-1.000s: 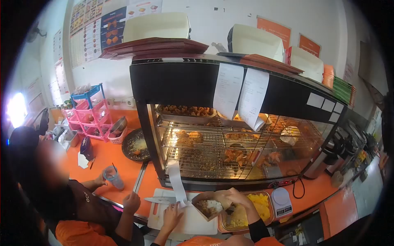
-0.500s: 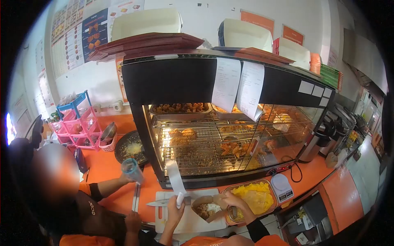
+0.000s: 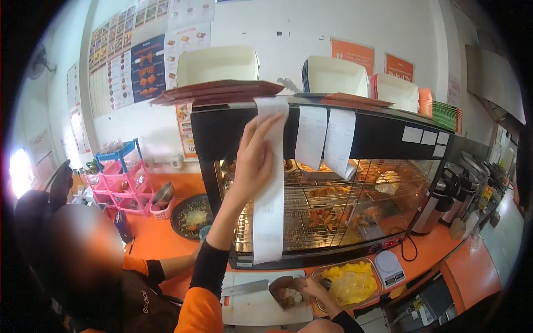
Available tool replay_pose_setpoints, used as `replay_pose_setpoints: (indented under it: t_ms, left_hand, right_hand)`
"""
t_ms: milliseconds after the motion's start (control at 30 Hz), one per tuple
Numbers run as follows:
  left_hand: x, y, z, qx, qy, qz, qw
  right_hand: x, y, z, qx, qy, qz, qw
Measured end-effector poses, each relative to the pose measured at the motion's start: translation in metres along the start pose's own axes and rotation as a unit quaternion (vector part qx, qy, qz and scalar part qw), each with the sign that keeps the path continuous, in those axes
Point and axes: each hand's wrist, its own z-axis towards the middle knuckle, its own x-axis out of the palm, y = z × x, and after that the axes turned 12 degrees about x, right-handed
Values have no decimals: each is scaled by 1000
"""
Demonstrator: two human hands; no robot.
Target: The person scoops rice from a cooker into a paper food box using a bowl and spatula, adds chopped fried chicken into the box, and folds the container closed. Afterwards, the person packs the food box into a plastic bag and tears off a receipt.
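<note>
My left hand [image 3: 256,158] is raised to the top of the black food warmer [image 3: 233,123], its fingers pressing a long white receipt [image 3: 269,216] against the panel. The receipt hangs down over the glass. Low down, my right hand [image 3: 315,289] is closed at the side flap of a brown paper box [image 3: 286,297], which holds rice and other food. The box sits on a white cutting board [image 3: 250,311] beside a knife [image 3: 247,287]. A tray of yellow food [image 3: 350,283] lies right of my right hand, with a dark utensil [image 3: 325,283] in it.
Two other receipts [image 3: 312,136] hang from the warmer. A digital scale [image 3: 390,268] stands right of the tray. At left, a person [image 3: 147,291] reaches toward a blue cup [image 3: 205,232] near a black pan [image 3: 189,216]. Paper boxes [image 3: 217,66] lie on the warmer.
My left hand has risen from above the board to the warmer's top edge, and the receipt now hangs unrolled. My right hand stays by the box. The other person's cup has moved toward the warmer.
</note>
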Motion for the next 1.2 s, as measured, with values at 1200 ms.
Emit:
replay_pose_setpoints:
  t_ms: [1200]
  left_hand:
    - [-9,15,48,144,223,301,916]
  right_hand:
    - [-285,235,-73,-398,-493,149,759]
